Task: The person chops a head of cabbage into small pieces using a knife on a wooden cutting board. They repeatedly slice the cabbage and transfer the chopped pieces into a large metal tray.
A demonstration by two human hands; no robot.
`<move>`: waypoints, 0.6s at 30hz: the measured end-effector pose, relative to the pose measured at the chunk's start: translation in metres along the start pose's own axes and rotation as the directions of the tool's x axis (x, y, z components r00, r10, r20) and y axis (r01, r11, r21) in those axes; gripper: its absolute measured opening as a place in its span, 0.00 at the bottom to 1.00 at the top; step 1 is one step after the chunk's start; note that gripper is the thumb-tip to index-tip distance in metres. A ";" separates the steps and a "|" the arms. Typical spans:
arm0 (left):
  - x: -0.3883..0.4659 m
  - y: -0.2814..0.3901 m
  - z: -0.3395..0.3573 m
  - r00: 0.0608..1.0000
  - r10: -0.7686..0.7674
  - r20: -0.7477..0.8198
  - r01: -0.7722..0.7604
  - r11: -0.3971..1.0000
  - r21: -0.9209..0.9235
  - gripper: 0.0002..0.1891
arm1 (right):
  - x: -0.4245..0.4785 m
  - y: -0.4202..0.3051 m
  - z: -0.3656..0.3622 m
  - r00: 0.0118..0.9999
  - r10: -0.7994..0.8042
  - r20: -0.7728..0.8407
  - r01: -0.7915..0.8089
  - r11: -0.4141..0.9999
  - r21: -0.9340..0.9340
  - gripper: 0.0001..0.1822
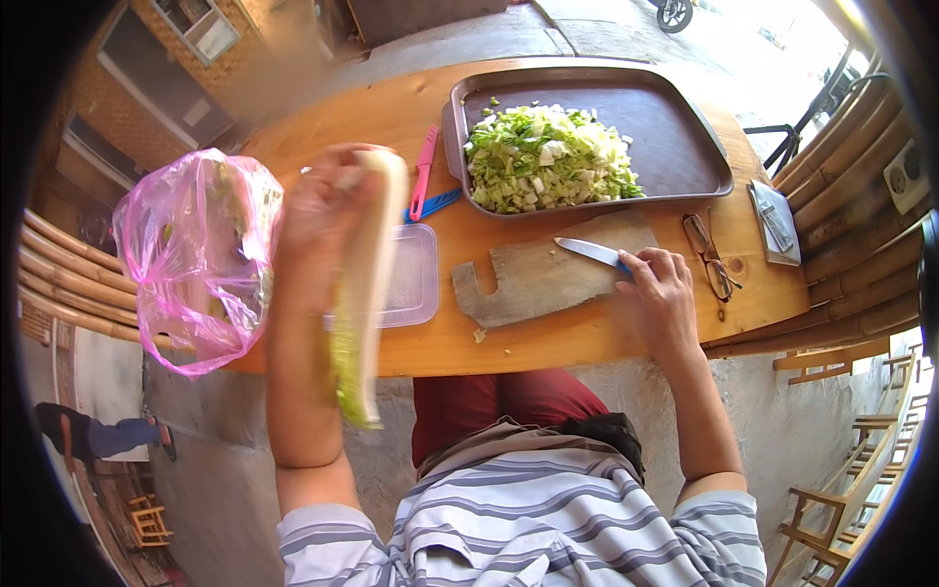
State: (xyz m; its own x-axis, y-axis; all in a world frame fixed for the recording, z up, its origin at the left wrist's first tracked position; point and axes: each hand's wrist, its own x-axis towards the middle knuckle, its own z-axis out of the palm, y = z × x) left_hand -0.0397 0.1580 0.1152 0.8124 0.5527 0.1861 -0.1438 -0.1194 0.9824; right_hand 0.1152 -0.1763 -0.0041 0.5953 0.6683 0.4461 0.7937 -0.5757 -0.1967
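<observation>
My left hand point(334, 187), blurred, grips the thick white base of a long cabbage leaf point(374, 242). The leaf hangs down past the table's front edge, its green frilly end lowest. Under my right hand point(660, 286) is the handle of a small knife point(590, 249), a bit of blue showing at the fingers. Its blade lies over a worn wooden cutting board point(557, 275) with a notch on its left side. Behind the board, chopped cabbage point(550, 161) is heaped on the left part of a brown tray point(682, 132).
A pink plastic bag point(198, 257) with greens inside stands at the left. Near the tray lie a pink knife point(424, 172) and a blue slotted piece point(440, 202). A translucent plastic lid point(418, 275) is partly behind the leaf. Eyeglasses point(708, 257) and a packet point(774, 224) lie right.
</observation>
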 end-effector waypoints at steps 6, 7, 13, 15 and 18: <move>-0.022 -0.083 0.095 0.906 -0.402 0.133 0.421 0.819 -0.391 0.13 | -0.004 0.013 -0.006 0.999 -0.040 -0.021 0.041 0.998 0.038 0.23; -0.029 -0.092 0.108 0.890 -0.439 0.121 0.447 0.793 -0.414 0.11 | -0.006 0.017 -0.009 0.999 -0.052 -0.005 0.052 0.998 0.039 0.22; -0.048 -0.117 0.146 0.961 -0.275 -0.022 0.268 0.950 -0.161 0.08 | -0.017 0.032 -0.017 0.999 0.046 -0.001 -0.045 0.993 0.107 0.16; -0.047 -0.113 0.149 0.982 -0.184 -0.050 0.187 0.979 0.075 0.10 | -0.023 0.031 -0.017 0.987 0.156 -0.023 -0.149 0.972 0.184 0.13; -0.041 -0.106 0.151 0.997 -0.059 -0.044 0.068 0.964 0.257 0.11 | -0.024 0.015 -0.029 0.947 0.318 0.044 -0.308 0.862 0.402 0.10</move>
State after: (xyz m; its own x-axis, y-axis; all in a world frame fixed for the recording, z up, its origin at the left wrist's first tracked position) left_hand 0.0278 0.0235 0.0010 0.7941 0.5941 0.1282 0.0623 -0.2893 0.9552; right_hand 0.1092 -0.2150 0.0078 0.8214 0.4710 0.3215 0.5515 -0.5127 -0.6580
